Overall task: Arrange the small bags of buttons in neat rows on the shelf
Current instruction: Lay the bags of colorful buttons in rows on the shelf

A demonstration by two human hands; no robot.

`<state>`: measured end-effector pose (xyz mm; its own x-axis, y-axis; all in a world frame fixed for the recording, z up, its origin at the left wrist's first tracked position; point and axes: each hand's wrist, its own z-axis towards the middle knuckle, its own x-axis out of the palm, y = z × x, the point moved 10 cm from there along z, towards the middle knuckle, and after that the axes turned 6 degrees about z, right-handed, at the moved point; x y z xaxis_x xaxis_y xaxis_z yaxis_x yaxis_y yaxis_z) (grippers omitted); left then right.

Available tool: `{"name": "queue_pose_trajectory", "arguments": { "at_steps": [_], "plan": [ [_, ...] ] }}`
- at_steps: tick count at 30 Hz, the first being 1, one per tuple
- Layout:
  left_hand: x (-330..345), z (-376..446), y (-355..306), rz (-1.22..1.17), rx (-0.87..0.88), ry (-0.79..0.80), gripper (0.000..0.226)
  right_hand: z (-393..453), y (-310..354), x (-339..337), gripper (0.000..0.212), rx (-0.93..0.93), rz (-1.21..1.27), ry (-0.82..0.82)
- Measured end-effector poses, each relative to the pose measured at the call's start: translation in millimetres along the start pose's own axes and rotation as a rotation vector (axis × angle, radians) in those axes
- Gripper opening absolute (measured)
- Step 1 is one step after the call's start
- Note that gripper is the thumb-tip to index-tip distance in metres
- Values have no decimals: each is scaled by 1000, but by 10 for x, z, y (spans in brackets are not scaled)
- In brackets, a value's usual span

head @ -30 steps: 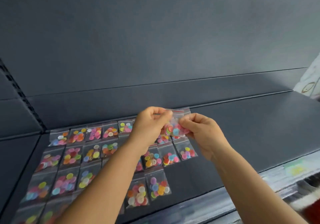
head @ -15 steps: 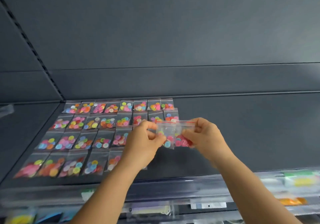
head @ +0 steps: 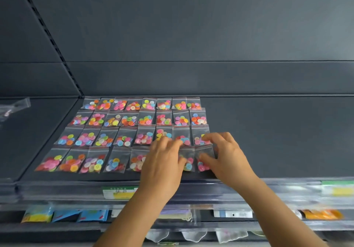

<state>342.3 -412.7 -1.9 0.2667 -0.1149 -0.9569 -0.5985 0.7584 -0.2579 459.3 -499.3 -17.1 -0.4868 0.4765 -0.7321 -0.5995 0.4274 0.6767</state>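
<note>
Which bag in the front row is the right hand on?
The last bag at the right end of the front row: the right hand rests on it, fingers over its buttons. The left hand covers bags further left.

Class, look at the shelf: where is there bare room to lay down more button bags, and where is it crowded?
Bare shelf lies right of the button bags, out to the frame's edge. From its left end to the right hand it is crowded: four rows edge to edge. The left hand covers front-row bags.
</note>
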Motion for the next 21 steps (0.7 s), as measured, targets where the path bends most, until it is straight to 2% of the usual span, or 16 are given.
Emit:
{"name": "queue_pose_trajectory", "arguments": {
  "at_steps": [3,5,21],
  "plan": [
    [123,-12,-139,4,164,75,39,-59,88,109,27,-102,-57,101],
    [200,-27,-175,19,197,120,37,-90,116,171,25,-126,-89,144],
    [161,-42,-142,48,159,152,47,-56,147,176,31,-112,-182,164]
  ]
}}
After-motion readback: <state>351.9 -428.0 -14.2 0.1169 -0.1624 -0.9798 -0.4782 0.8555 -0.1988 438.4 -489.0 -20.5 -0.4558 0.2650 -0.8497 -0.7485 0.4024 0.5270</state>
